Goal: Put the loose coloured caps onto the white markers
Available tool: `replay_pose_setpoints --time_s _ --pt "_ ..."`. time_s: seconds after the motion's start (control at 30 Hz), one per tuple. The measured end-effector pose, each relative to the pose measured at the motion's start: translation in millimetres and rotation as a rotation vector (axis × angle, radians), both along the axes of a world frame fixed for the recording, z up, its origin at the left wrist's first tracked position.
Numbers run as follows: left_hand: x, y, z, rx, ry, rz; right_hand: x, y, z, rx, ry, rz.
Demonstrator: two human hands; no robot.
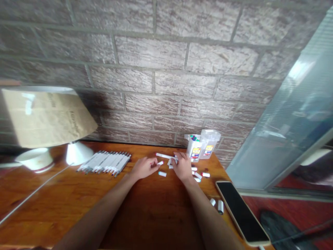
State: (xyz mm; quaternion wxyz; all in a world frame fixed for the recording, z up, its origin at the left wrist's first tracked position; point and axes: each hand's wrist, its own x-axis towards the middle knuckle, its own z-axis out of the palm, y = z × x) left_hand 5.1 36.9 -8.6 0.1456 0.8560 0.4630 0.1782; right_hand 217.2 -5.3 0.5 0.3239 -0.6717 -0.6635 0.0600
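Observation:
My left hand (144, 168) is closed in a pinch on a small white marker cap (160, 163) with a red-pink end. To its right, the fingers of my right hand (183, 167) curl around the end of a white marker (164, 156) that points left and has a pink tip end. Beneath that hand are more white pieces, partly hidden by the fingers. A loose cap with a blue end (162, 174) lies between my hands. Several other caps (198, 175) with red and blue ends are scattered beside my right wrist.
Many white markers (106, 162) lie side by side at the left. Behind them stand a lamp (78, 153) and a white cup (37, 159). Two clear plastic cases (208, 147) are at the back right, one holding markers. A phone (241, 211) lies along the right edge near two caps (220, 207).

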Motion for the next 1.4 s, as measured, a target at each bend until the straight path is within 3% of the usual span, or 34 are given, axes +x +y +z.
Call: replay_pose_setpoints --time_s 0.17,0.33,0.5,0.67,0.87,0.9,0.97,1.07,1.2,1.4 --pt "-7.5 0.4 -7.7 -0.037 -0.04 -0.084 -16.6 3.3 -5.7 -0.022 -0.058 0.006" --pt "-4.1 -3.2 -4.9 -0.032 -0.088 -0.097 -13.5 14.1 6.9 -0.147 -0.137 -0.004" --pt "-3.4 -3.3 -6.1 -0.03 -0.124 -0.121 -15.8 45.4 14.0 -0.233 -0.193 0.151" --pt "-5.9 -4.3 -4.5 -0.068 -0.174 -0.123 -22.2 60.9 29.6 -0.183 -0.132 0.298" --pt "-1.9 -11.5 6.1 -0.068 -0.282 0.046 -9.8 41.2 69.9 0.005 0.202 0.305" --pt "0.1 -12.0 7.7 -0.064 -0.341 0.078 -7.7 34.2 71.2 0.023 0.336 0.302" --pt "4.6 -12.8 10.8 -0.101 -0.496 0.083 -6.0 19.9 66.2 0.043 0.811 0.3" --pt "10.7 -15.8 14.9 -0.263 -0.705 -0.027 -9.3 4.9 47.8 0.103 1.315 0.242" --pt "15.9 -23.8 20.0 -0.393 -0.835 -0.093 -13.6 2.2 29.1 0.058 1.449 0.188" --pt "21.1 -24.6 16.2 -0.437 -1.023 -0.059 -9.0 2.5 30.5 0.049 1.505 0.131"
